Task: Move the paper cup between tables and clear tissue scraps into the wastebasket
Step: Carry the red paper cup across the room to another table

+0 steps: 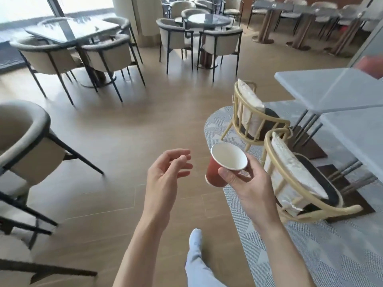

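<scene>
right hand (244, 183) fingers hold red paper cup (224, 163) by rim | left hand (165, 172) fingers loosely spread, holding nothing | open wood floor (124, 131) 12 o'clock | grey bench (331, 88) edge 2 o'clock

Red shape (372, 66), upper right: cut by the frame edge, blurred, identity unclear.
Grey tabletop (331, 90), right: far side beyond the frame.
Padded chair (22, 141), left: partly out of frame, smeared.
Paper cup (219, 172): far wall and base covered by right hand (246, 183).
Far tabletop (72, 30) by the window: blurred, glare on surface.
Leg (196, 262): cropped at bottom edge.
</scene>
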A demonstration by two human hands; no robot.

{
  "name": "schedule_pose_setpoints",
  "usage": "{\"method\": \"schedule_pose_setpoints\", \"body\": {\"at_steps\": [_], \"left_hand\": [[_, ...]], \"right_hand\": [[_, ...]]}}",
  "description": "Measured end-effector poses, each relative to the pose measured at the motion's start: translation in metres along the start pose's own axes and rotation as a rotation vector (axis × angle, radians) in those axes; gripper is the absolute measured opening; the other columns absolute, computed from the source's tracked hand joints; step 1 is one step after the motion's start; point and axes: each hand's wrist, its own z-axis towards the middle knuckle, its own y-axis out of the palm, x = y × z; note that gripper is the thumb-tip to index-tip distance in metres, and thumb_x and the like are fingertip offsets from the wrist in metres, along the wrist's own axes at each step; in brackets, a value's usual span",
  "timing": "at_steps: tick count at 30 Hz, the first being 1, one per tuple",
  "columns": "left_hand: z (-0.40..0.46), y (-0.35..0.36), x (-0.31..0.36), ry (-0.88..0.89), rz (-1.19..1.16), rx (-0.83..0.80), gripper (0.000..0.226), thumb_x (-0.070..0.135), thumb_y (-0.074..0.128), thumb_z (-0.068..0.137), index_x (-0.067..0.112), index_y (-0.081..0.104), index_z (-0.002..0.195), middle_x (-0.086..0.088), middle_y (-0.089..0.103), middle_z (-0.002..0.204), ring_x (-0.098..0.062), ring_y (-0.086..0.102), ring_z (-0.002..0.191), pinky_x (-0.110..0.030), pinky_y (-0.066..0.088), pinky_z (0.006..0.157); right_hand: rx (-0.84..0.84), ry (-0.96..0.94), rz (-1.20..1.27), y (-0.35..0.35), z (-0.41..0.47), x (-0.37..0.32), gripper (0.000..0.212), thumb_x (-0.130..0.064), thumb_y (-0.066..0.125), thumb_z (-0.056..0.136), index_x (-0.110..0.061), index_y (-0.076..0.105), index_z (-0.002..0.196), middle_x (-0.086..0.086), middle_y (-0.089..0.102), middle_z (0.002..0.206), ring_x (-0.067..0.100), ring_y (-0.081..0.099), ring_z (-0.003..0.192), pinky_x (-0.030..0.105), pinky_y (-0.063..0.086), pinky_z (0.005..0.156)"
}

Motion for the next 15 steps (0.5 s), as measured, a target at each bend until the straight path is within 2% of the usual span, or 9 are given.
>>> {"method": "schedule_pose_setpoints", "body": {"at_steps": [4, 8, 12, 15], "left_hand": [[0.123, 0.012, 0.003, 0.006, 0.045, 0.018, 0.016, 0.02, 0.062, 0.095, 0.022, 0.078, 0.096, 0.002, 0.078, 0.095, -0.017, 0.073, 0.089, -0.032, 0.057, 0.082], [0.235, 0.024, 0.033, 0.07, 0.039, 0.061, 0.019, 0.028, 0.061, 0.087, 0.024, 0.079, 0.094, 0.002, 0.078, 0.094, -0.018, 0.074, 0.089, -0.027, 0.057, 0.079], [0.32, 0.035, 0.047, 0.096, 0.028, 0.105, 0.019, 0.027, 0.061, 0.088, 0.023, 0.078, 0.095, 0.0, 0.078, 0.093, -0.019, 0.075, 0.089, -0.028, 0.059, 0.079], [0.376, 0.044, 0.039, 0.061, 0.024, 0.095, 0.016, 0.018, 0.062, 0.097, 0.019, 0.077, 0.099, 0.0, 0.078, 0.094, -0.02, 0.074, 0.09, -0.03, 0.057, 0.081]], "right_hand": [[-0.01, -0.03, 0.012, 0.03, 0.123, 0.014, 0.067, -0.036, 0.083, 0.072, -0.016, 0.063, 0.133, -0.006, 0.072, 0.12, -0.008, 0.067, 0.1, 0.009, 0.05, 0.082], [-0.015, -0.066, 0.017, 0.054, 0.241, 0.004, 0.064, -0.039, 0.082, 0.071, -0.021, 0.064, 0.13, -0.011, 0.071, 0.116, -0.012, 0.066, 0.097, 0.007, 0.049, 0.08], [-0.028, -0.076, 0.007, 0.071, 0.33, -0.004, 0.066, -0.041, 0.083, 0.072, -0.018, 0.064, 0.131, -0.009, 0.073, 0.113, -0.008, 0.068, 0.095, 0.006, 0.05, 0.077], [-0.035, -0.037, 0.037, 0.084, 0.382, 0.005, 0.068, -0.044, 0.083, 0.071, -0.021, 0.064, 0.133, -0.008, 0.074, 0.116, -0.004, 0.069, 0.101, 0.013, 0.052, 0.083]]}}
